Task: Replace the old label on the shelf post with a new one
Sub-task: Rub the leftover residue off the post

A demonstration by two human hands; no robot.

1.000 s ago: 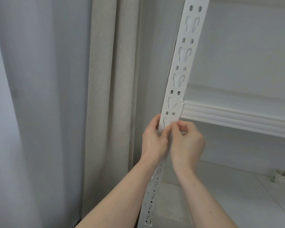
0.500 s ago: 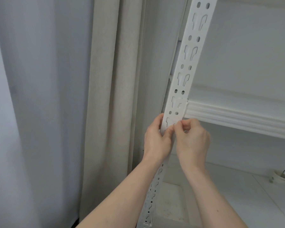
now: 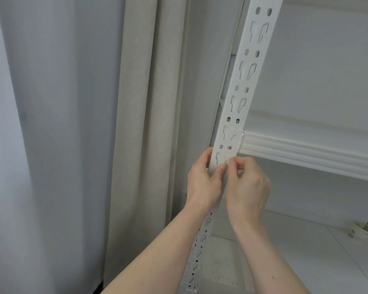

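Right hand (image 3: 248, 185), fingers curled, with thumb and forefinger pinched together at the front face of the shelf post (image 3: 235, 115), just below the joint where the shelf beam (image 3: 306, 153) meets the post. Left hand (image 3: 204, 181) wraps the post's left edge at the same height, thumb lying on the front face and touching the right fingertips. A pale, near-transparent label (image 3: 228, 151) appears to cover the post face from the beam joint down to the fingers; its lower edge seems to sit at the pinch, though the white-on-white surfaces make its outline hard to trace. Whether the pinch actually holds a lifted corner of it cannot be told.

Stage of the task, as judged from this view: early. The fingers seem to be working the lower edge of the old label loose, and most of it still lies flat on the post. No replacement label is in view. Remaining steps: peel the old label off completely, then apply the new one to the same stretch of post. A small cup (image 3: 361, 230) stands on the lower shelf (image 3: 306, 251), well apart from the hands; curtains (image 3: 136, 124) hang to the left.
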